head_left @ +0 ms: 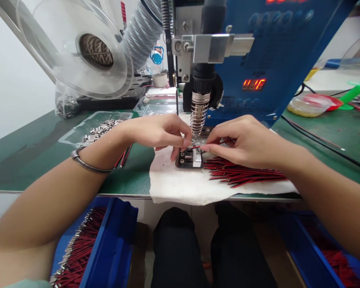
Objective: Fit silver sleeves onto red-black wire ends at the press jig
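My right hand [243,142] pinches a thin red-and-black wire [195,147] between thumb and forefinger, its end over the small metal jig [197,158]. From the other side, my left hand [165,132] reaches to the same jig with thumb and forefinger closed; whatever lies between those fingertips is too small to make out. Right above the fingertips is the spring-wrapped tip [199,114] of a blue bench machine [237,84]. A pile of red-and-black wires [240,172] lies under my right hand on a white cloth [180,184].
Left of the jig, a clear plastic tray [69,138] holds small metal connectors [100,130]. Behind it stand a clear reel [51,52] and a grey duct hose [144,34]. Blue bins [108,244] with wired parts sit below the table edge. Black cables [324,140] cross the right side.
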The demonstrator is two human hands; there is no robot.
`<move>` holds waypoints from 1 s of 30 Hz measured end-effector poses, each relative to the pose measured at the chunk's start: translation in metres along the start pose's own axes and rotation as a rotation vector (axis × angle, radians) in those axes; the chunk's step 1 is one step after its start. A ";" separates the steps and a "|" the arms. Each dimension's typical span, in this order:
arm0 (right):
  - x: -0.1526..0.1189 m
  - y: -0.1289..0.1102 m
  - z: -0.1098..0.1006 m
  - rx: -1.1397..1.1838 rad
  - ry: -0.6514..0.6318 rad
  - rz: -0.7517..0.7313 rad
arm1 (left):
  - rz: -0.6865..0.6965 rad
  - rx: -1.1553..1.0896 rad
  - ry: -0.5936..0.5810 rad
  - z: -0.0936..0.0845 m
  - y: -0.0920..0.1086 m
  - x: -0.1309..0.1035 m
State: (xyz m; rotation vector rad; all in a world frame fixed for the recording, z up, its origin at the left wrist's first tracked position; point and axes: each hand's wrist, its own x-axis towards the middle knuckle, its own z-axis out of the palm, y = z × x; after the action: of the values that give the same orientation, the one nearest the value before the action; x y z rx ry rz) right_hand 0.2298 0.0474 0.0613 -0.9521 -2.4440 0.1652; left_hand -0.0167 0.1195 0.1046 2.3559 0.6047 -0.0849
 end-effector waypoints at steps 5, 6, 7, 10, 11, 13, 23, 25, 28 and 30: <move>0.000 0.000 0.001 -0.031 0.003 0.007 | 0.003 -0.043 -0.005 0.000 -0.002 0.001; 0.000 0.000 0.001 -0.038 0.003 0.006 | 0.004 -0.047 -0.005 0.000 -0.002 0.001; 0.000 0.000 0.002 -0.042 0.004 0.004 | 0.005 -0.044 -0.004 0.000 -0.002 0.001; 0.000 0.000 0.001 -0.026 0.017 -0.026 | 0.015 -0.031 -0.002 0.000 -0.003 0.001; 0.000 -0.001 0.001 -0.014 0.020 -0.039 | 0.020 -0.034 -0.003 0.000 -0.003 0.001; 0.000 -0.002 0.000 0.001 0.027 -0.057 | 0.025 -0.047 -0.007 0.000 -0.003 0.001; 0.000 -0.004 0.000 -0.005 0.033 -0.041 | 0.037 0.020 0.011 0.001 -0.001 0.000; 0.000 -0.004 0.000 0.004 0.029 -0.043 | 0.029 0.025 0.008 0.001 -0.001 0.000; -0.001 -0.004 0.000 0.014 0.032 -0.048 | 0.026 0.017 0.002 0.000 -0.001 0.000; -0.001 -0.004 0.000 0.013 0.033 -0.047 | 0.027 0.003 -0.001 0.000 -0.001 0.000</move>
State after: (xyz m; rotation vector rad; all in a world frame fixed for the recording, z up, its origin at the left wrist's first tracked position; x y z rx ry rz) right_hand 0.2277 0.0437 0.0617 -0.8843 -2.4296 0.1478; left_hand -0.0170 0.1204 0.1037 2.3665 0.5721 -0.0748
